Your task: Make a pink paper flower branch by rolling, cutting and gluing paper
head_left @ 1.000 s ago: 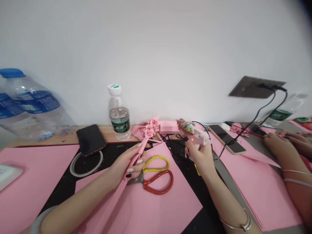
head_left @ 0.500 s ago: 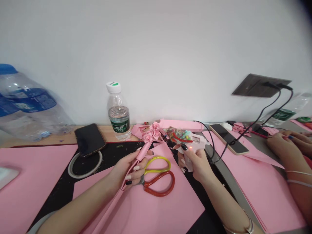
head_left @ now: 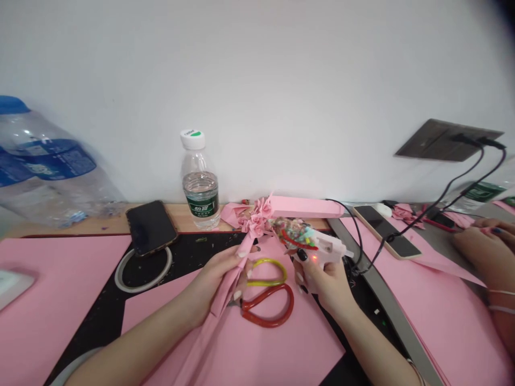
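Observation:
My left hand (head_left: 223,279) is closed round a long folded pink paper stem (head_left: 230,287), which runs from the bottom of the view up to a cluster of pink paper flowers (head_left: 258,217). In my right hand (head_left: 324,281) is a white hot glue gun (head_left: 325,249), its orange light lit and its front crusted with coloured bits. The gun's front end is beside the flowers; whether it touches them I cannot tell. Scissors (head_left: 269,316) with one yellow and one red handle loop lie on a pink paper sheet (head_left: 277,354), their blades hidden behind my left hand and the stem.
A water bottle (head_left: 201,195) stands by the wall. To the left are a dark phone (head_left: 151,228), a tape roll (head_left: 124,281) and large bottles (head_left: 56,161). Black cables (head_left: 436,198) hang from a wall socket (head_left: 442,140). Another person's hands (head_left: 478,244) are at far right.
The stem has turned in my left hand, and its broader folded face now shows. The glue gun's front has come closer to the flowers. The whole view has shifted slightly.

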A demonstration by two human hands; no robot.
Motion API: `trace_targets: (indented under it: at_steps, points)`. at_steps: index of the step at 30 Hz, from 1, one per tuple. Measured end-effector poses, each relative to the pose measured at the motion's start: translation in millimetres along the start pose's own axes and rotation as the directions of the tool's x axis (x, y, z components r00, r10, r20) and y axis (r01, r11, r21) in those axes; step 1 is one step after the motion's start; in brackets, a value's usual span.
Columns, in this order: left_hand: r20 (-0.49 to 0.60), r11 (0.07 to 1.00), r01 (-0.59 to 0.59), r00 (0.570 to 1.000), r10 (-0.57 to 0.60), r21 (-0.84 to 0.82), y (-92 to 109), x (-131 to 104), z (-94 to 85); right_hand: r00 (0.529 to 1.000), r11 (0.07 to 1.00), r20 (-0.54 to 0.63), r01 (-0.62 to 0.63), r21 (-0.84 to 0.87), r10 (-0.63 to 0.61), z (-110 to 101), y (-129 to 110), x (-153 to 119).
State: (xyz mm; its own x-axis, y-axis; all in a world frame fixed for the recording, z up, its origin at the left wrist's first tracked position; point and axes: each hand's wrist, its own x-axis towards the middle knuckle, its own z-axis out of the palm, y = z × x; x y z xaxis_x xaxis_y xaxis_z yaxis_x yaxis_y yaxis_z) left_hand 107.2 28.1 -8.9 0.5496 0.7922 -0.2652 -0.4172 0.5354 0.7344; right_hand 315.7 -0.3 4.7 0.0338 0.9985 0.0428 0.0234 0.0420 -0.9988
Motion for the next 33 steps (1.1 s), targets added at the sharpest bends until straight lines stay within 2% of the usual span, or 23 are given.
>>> trace_targets:
  at_steps: [3,7,10,13,22,28,33]
  points:
    - [-0.055,0.996,-0.019,0.998,0.024,0.088,-1.0,-2.6,3.7,0.999,0.998,-0.012,0.030,-0.050,-0.031,-1.8,-1.6,-1.5]
    - [-0.091,0.974,0.021,0.996,-0.001,0.226,0.7,-4.6,6.7,0.997,0.992,0.044,0.066,-0.108,-0.062,-0.8,-1.7,-2.5]
    - [-0.098,0.944,-0.027,0.993,0.063,0.329,1.9,-4.3,6.9,0.993,0.979,0.070,0.110,-0.174,-0.099,1.1,-3.9,-2.3]
    - [-0.111,0.947,-0.065,0.988,0.104,0.316,2.3,-3.0,6.1,0.988,0.954,0.099,0.140,-0.266,-0.118,2.1,-7.0,-2.4]
    - [-0.115,0.969,-0.027,0.992,0.057,0.244,-0.7,-1.0,-0.2,0.986,0.861,0.163,0.119,-0.494,-0.042,4.3,-3.2,-2.9]
    - [-0.121,0.970,-0.042,0.990,0.073,0.240,-3.0,-0.8,-0.4,0.985,0.866,0.173,0.068,-0.495,0.021,5.4,0.0,-3.2]
    - [-0.119,0.971,-0.052,0.989,0.082,0.235,-3.7,0.2,-0.7,0.979,0.866,0.204,0.102,-0.489,0.000,5.3,0.4,-3.7]
